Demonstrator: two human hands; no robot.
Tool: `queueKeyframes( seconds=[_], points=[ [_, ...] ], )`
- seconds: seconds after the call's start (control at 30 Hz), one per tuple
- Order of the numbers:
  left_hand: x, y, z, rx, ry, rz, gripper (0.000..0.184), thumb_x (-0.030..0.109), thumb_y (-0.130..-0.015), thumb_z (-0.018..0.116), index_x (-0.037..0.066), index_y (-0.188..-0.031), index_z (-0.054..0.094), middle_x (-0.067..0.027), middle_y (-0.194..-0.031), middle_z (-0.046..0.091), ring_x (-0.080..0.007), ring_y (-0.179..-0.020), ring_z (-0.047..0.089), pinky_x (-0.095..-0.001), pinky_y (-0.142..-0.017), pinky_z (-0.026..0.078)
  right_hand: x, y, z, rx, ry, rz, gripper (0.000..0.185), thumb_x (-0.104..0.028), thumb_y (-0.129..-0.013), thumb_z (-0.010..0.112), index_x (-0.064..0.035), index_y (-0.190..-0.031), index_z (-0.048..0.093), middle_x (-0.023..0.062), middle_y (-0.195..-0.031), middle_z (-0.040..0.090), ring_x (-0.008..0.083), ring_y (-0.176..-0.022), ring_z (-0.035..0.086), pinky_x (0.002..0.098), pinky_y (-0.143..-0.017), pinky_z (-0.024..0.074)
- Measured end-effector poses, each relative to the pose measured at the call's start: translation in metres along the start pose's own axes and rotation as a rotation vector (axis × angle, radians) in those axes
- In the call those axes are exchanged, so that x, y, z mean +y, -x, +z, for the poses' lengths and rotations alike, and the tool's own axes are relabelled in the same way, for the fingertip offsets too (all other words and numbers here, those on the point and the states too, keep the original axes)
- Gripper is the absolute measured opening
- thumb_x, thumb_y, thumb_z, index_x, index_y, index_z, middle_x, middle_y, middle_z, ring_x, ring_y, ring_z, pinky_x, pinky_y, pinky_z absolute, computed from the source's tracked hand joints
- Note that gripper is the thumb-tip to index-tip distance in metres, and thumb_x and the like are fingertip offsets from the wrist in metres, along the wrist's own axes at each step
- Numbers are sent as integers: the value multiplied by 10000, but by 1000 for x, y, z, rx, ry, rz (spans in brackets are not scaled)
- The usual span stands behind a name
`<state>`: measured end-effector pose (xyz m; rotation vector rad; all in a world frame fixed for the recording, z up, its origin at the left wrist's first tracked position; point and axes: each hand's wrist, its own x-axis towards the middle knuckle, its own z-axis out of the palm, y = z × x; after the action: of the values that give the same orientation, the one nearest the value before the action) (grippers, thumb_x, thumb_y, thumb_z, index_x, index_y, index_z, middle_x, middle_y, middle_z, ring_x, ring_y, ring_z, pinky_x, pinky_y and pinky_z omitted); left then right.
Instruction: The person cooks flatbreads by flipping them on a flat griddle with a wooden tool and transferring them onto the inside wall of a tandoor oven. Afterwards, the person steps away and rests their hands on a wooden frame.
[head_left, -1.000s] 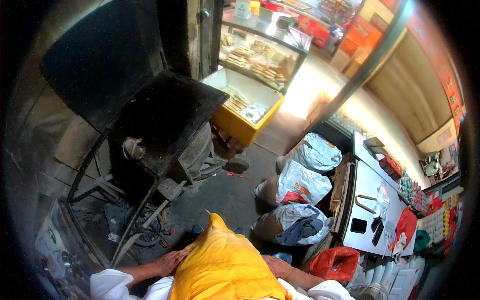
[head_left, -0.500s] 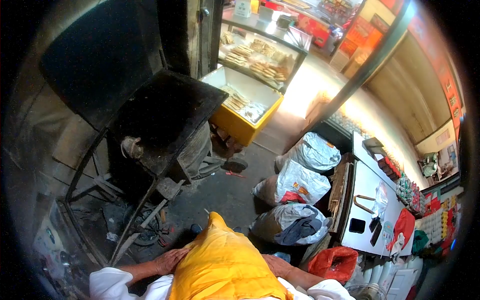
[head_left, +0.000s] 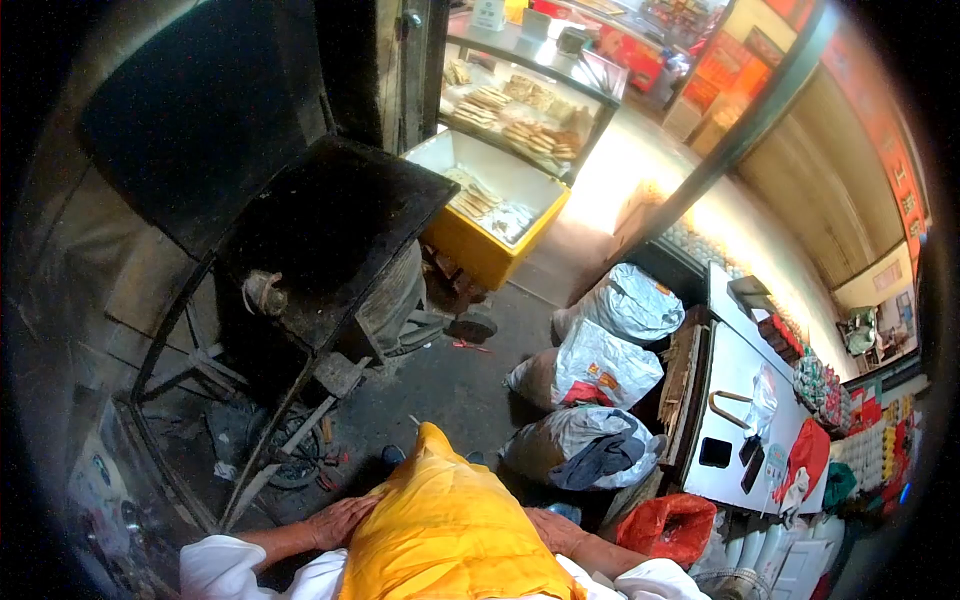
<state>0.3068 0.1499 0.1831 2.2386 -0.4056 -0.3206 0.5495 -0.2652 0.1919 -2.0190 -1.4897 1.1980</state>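
A yellow apron [head_left: 450, 520] covers my front at the bottom of the head view. At its left edge lies my left hand [head_left: 342, 522], flat with the fingers stretched out and holding nothing I can see. On the other side, my right hand [head_left: 556, 530] rests against the apron, which hides its fingers. White sleeves show at both forearms. My shoe tips [head_left: 393, 455] peek out beyond the apron on the dark floor.
A black metal stand [head_left: 335, 215] on wheels fills the left. Ahead are a yellow box [head_left: 480, 255] with flatbreads and a glass display case [head_left: 530, 110]. White sacks [head_left: 600, 365], a red bag [head_left: 668, 528] and a white table [head_left: 735, 400] with a phone [head_left: 714, 453] stand right.
The view has shifted very slightly. Both hands stay in place against the apron.
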Motion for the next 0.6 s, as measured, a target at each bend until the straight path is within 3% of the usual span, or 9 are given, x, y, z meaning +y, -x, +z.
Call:
queueKeyframes(
  seconds=[0.6],
  points=[
    [7,-2,-5,19,4,-11,654,54,-816,501,-18,-1390,197,-201,-1448,257,-351,-1305,329,-431,-1077,296,3,3,5,16,109,-48,601,-283,-908,408,10,-1399,221,235,-1430,297,349,-1303,345,424,-1082,282]
  ],
)
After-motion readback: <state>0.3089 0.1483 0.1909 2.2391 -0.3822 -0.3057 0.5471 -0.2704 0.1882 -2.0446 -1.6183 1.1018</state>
